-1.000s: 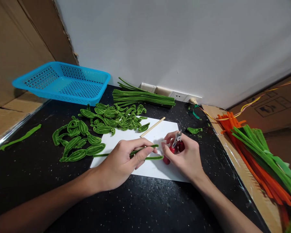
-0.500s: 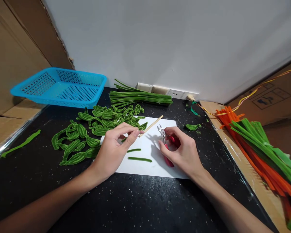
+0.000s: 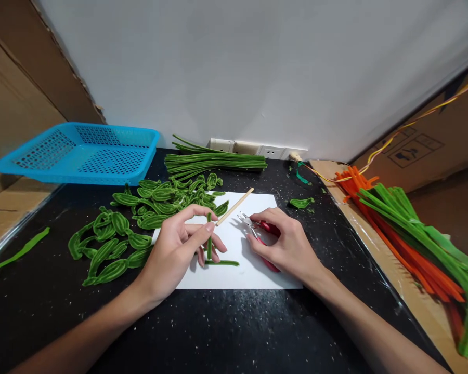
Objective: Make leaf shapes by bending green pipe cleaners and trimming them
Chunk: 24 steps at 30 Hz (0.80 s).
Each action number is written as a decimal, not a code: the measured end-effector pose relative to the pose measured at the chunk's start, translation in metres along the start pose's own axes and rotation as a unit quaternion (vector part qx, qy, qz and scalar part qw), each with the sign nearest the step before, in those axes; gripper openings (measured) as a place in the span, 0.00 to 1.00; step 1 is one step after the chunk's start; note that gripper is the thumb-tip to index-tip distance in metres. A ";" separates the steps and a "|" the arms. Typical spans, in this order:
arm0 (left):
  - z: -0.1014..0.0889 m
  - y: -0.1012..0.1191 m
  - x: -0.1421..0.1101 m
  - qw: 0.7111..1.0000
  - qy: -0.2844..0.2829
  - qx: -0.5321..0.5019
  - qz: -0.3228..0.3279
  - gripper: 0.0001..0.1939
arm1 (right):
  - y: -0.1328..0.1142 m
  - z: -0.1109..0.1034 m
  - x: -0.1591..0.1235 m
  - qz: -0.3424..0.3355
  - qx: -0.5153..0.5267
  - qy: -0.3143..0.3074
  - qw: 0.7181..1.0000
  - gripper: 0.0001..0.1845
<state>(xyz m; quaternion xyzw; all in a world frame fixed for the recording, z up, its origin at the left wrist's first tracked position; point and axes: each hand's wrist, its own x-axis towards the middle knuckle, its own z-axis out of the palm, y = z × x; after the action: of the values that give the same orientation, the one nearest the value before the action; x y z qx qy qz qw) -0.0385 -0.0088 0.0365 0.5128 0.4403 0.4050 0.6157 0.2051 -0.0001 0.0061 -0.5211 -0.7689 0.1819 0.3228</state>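
Pinching a short fuzzy green strip (image 3: 209, 244) between thumb and forefinger, your left hand (image 3: 175, 246) holds it nearly upright over the white paper (image 3: 234, 278), its other fingers loosely bent and fanned apart. Your right hand (image 3: 286, 241) curls around the red handles of the pliers (image 3: 246, 222), thumb on one side and fingers on the other; the handles stand apart and the metal tips point toward your left hand. The paper lies flat on the speckled black tabletop (image 3: 218, 332), with a second green strip (image 3: 226, 263) lying crosswise on it by your left fingertips.

Beyond your fingers, a thin, straight wooden stick (image 3: 236, 205) slants across the paper. To your left spreads a heap of velvety green leaf shapes (image 3: 161, 195), bent into pointed ovals, some reaching onto the paper. One loose leaf (image 3: 301, 203) sits right of the paper. Off to your right, soft orange strips (image 3: 417, 259) lie beside bright green ones (image 3: 421, 236) over brown cardboard (image 3: 368, 234).

Farther back are a blue plastic basket (image 3: 81, 179) with perforated sides, a dark green bundle (image 3: 218, 161) of long straight stems, and the wall sockets (image 3: 272, 152).
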 end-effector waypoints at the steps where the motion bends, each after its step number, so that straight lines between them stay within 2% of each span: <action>1: 0.000 0.000 0.001 1.000 -0.001 -0.007 -0.005 0.14 | 0.000 0.000 0.000 -0.003 0.005 -0.002 1.000 0.11; 6: 0.000 0.001 0.005 0.999 0.000 -0.035 -0.017 0.15 | -0.001 0.000 -0.001 -0.013 0.032 -0.009 0.999 0.12; 12: 0.001 -0.003 0.005 0.989 -0.071 -0.075 -0.105 0.17 | -0.004 -0.001 -0.001 -0.025 0.030 -0.006 0.999 0.12; 19: 0.003 -0.005 0.003 0.989 -0.056 -0.094 -0.100 0.12 | 0.004 -0.002 0.003 -0.030 0.028 -0.024 0.999 0.13; 24: 0.001 0.001 0.001 0.982 -0.049 -0.133 -0.122 0.07 | 0.007 -0.005 0.006 -0.005 0.006 -0.043 0.999 0.13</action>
<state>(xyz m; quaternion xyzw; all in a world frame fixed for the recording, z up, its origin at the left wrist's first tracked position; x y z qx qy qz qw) -0.0375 -0.0080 0.0371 0.3878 0.4108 0.3565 0.7442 0.2115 0.0075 0.0069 -0.5073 -0.7835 0.2072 0.2930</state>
